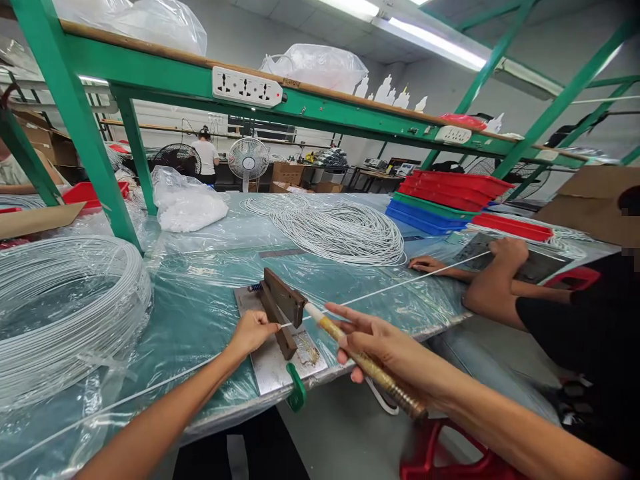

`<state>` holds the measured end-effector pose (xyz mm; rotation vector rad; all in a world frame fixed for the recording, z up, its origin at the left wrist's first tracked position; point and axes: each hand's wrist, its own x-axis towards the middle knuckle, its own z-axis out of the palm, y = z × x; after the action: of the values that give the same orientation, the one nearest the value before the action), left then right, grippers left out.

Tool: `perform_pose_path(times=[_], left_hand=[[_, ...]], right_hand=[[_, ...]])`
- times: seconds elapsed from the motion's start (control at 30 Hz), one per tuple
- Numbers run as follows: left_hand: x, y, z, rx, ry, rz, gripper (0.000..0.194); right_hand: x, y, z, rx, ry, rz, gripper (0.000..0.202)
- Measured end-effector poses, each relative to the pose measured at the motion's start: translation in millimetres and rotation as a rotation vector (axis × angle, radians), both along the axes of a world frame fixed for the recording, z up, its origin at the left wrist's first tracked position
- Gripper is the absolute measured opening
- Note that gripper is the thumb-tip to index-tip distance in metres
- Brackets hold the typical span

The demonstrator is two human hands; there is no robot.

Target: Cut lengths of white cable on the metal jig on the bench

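Observation:
A bench cutter (281, 307) with brown metal jaws is fixed to a metal base plate (270, 373) at the table's front edge. My left hand (253, 331) pinches a white cable (163, 383) just left of the jaws. From there the cable passes through the cutter and stretches right to a co-worker's raised hand (510, 252). My right hand (373, 343) is loosely around the cutter's lever handle (373, 370), its index finger stretched out along the cable side. The handle's gold-coloured grip angles down toward me, partly covered by the thumb.
A large cable coil (75, 313) lies at left, another coil (345, 230) farther back. Stacked red and blue trays (440, 200) stand at right. A green clamp (296, 387) hangs on the front edge. Overhead runs a green shelf with a power strip (247, 87).

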<state>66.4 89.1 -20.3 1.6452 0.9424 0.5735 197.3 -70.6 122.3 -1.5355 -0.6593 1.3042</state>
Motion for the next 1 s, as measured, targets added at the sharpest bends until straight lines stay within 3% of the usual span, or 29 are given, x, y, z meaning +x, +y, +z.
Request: perform_pose_path(times=[0.13,0.37,0.57,0.87,1.0], left_hand=[[0,4,-2.3,0.031,0.005,0.016,0.034],[-1,6,-1.0,0.034,0.02,0.049,0.036],[-1,9,-3.3,0.048,0.006,0.079,0.034],[-1,10,-6.2,0.052,-0.022,0.082,0.036],[-1,9,-4.5,0.042,-0.03,0.071,0.036]], right_hand=[[-8,-3,-4.2,-0.091,0.023,0.063,0.058],[-9,1,-14.0,-0.12,-0.02,0.163,0.015],[-10,3,-20.6,-0.163,-0.117,0.193,0.015],[-12,-9,-37.1,-0.058,-0.353,0.278,0.016],[-10,-11,-36.3,-0.016,-0.341,0.27,0.021]])
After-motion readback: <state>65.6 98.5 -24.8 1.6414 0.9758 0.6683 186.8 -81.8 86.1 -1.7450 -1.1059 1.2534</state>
